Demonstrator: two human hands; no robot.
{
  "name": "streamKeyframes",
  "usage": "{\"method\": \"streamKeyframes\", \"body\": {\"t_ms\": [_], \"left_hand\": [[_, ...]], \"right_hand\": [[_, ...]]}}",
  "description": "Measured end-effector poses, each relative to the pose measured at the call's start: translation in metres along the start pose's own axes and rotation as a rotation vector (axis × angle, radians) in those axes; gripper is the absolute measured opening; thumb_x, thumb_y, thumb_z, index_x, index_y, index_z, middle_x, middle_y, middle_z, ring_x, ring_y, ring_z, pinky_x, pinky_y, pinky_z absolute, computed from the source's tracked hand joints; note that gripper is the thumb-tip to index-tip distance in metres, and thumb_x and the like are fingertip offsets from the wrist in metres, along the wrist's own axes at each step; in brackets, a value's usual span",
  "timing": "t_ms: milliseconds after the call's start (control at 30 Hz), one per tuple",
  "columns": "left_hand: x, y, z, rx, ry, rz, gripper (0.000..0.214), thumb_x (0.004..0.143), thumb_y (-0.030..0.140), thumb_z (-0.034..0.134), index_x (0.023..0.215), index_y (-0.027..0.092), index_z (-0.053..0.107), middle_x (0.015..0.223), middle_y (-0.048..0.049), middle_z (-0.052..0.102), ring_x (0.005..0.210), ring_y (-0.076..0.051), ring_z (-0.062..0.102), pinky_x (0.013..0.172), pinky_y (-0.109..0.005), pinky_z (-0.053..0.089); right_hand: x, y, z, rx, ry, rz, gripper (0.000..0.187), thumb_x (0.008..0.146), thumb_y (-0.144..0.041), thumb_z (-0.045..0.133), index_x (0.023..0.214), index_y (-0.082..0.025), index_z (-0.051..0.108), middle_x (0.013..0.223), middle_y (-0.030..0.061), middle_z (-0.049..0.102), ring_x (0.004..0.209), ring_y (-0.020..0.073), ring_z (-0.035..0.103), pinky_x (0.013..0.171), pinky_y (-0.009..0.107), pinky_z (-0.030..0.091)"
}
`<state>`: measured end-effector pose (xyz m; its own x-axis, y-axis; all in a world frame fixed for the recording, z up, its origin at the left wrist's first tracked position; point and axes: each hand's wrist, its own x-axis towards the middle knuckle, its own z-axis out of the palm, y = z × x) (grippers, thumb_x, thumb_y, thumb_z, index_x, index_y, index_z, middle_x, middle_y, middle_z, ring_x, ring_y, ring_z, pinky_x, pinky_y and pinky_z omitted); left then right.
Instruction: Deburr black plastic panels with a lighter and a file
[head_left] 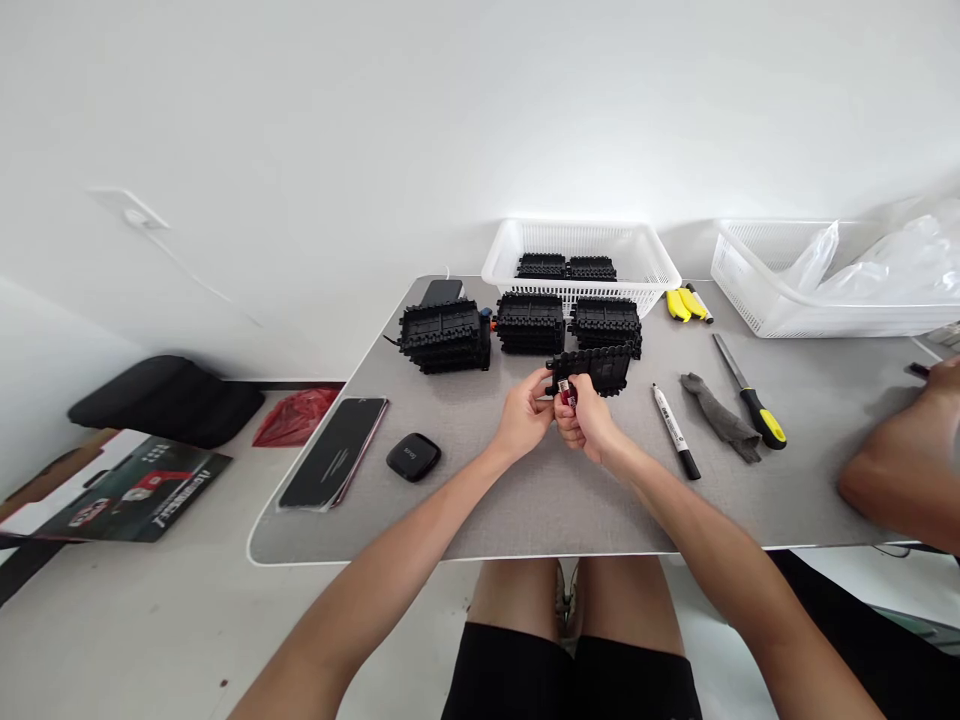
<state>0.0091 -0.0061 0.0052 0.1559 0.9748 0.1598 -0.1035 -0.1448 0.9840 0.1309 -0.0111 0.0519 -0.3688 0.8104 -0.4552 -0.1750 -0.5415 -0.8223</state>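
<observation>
A black ridged plastic panel [609,370] is held up on edge over the table by my left hand [525,415], whose fingers pinch its left end. My right hand [589,415] is closed round a small dark red lighter [568,396], its metal top against the panel's lower left corner. Just behind my hands stand three stacks of similar black panels: a left stack [444,335], a middle stack [529,322] and a right stack [606,322]. My right hand's far fingers are partly hidden.
Behind the stacks, a white basket [581,300] holds more panels; another basket [772,318] holds plastic bags. Right of my hands lie a marker [675,432], a grey cloth [721,418] and a file [750,392]. A phone [334,450] and black case [414,457] lie left. A co-worker's arm [907,460] rests right.
</observation>
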Motion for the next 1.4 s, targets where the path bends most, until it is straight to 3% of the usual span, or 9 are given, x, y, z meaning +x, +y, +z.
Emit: {"method": "streamKeyframes", "body": {"t_ms": [300,533,733,1000,1400], "left_hand": [[0.0,0.003,0.001,-0.002,-0.005,-0.016,0.05,0.07,0.021,0.07,0.118,0.017,0.056,0.106,-0.0091,0.071,0.055,-0.011,0.064,0.049,-0.019,0.047],[0.0,0.005,0.001,-0.011,0.001,-0.027,0.055,0.071,0.034,0.075,0.119,0.016,0.053,0.106,-0.0091,0.07,0.074,-0.021,0.072,0.071,-0.037,0.062],[0.002,0.003,-0.001,-0.007,0.046,-0.033,0.059,0.066,0.036,0.08,0.113,0.016,0.053,0.111,-0.0114,0.068,0.08,-0.025,0.073,0.071,-0.04,0.063],[0.002,0.002,-0.004,0.025,0.05,-0.002,0.062,0.071,0.044,0.076,0.119,0.015,0.05,0.112,-0.0135,0.067,0.088,-0.029,0.072,0.072,-0.042,0.064],[0.003,0.001,-0.006,0.006,0.069,-0.019,0.069,0.067,0.041,0.08,0.122,0.015,0.048,0.111,-0.0131,0.068,0.081,-0.026,0.073,0.07,-0.041,0.064]], "right_hand": [[0.002,-0.003,-0.007,0.045,-0.006,0.007,0.04,0.089,-0.042,0.025,0.055,-0.022,0.027,0.044,-0.0076,0.019,0.038,0.0058,0.008,0.035,0.02,0.008],[0.002,-0.008,-0.013,0.113,0.013,-0.025,0.039,0.089,-0.043,0.024,0.056,-0.023,0.025,0.043,-0.0086,0.017,0.037,0.0061,0.006,0.034,0.019,0.006],[0.002,-0.013,-0.022,0.146,0.052,-0.013,0.039,0.088,-0.045,0.026,0.056,-0.023,0.025,0.043,-0.0089,0.017,0.036,0.0059,0.008,0.034,0.019,0.008],[0.005,-0.016,-0.038,0.183,0.075,-0.066,0.04,0.088,-0.048,0.027,0.057,-0.023,0.026,0.043,-0.0093,0.016,0.035,0.0061,0.008,0.034,0.019,0.008],[0.004,-0.024,-0.054,0.243,0.097,-0.121,0.039,0.087,-0.045,0.027,0.055,-0.023,0.027,0.043,-0.0091,0.017,0.036,0.0065,0.008,0.034,0.019,0.008]]}}
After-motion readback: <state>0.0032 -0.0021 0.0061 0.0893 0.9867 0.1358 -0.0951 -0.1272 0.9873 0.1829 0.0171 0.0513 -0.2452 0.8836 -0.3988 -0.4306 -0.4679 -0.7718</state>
